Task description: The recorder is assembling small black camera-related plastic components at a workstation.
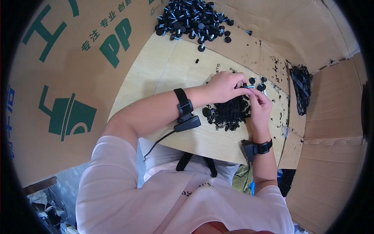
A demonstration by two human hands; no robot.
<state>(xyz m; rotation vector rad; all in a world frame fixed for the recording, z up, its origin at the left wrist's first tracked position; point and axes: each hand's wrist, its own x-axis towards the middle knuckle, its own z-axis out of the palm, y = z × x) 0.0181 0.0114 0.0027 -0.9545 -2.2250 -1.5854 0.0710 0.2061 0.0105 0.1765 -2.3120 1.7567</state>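
Note:
My left hand point(225, 86) pinches a black-headed bolt point(250, 86), its bright metal shank pointing right. Close against that shank, the fingers of my right hand point(260, 104) are pressed together; anything between them is too small to make out. Below both hands spreads a heap of small black parts point(230, 117) on the light wooden table point(156, 99). One black-headed piece point(206, 112) lies at the heap's left side. Just beyond my right fingers sit several loose bolts point(261, 86).
A large pile of black-headed bolts point(191, 23) covers the far end. Cardboard walls point(335, 101) stand at the right and left. A crumpled black plastic bag point(300, 89) rests by the right wall. Dark crumbs dot the right edge. A strapped device with a cable point(187, 123) sits on my left forearm.

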